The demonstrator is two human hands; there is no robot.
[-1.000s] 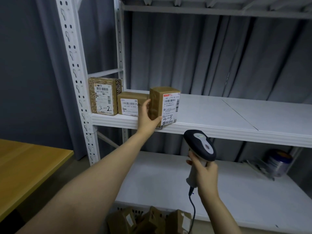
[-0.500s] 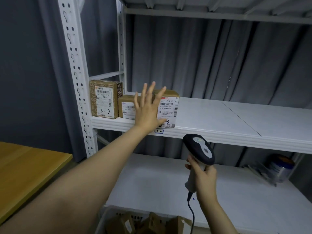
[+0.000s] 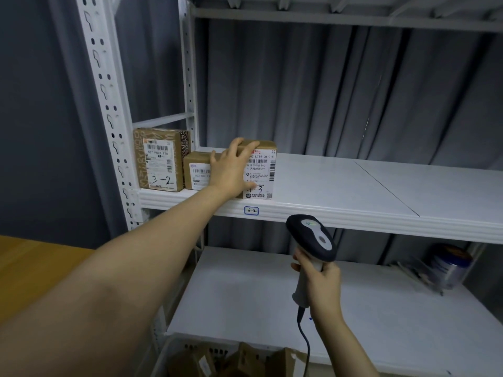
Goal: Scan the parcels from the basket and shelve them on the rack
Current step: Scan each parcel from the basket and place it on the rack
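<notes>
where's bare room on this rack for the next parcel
Middle shelf: bare from the 4-3 parcel rightward, past the board seam. Lower shelf: bare from the left post to the can at far right. Crowded: the middle shelf's left end, three parcels side by side, left hand pressing the 4-3 one. Right hand holds the scanner.

Left hand [image 3: 231, 170] outstretched, right hand [image 3: 322, 284] curled.
</notes>
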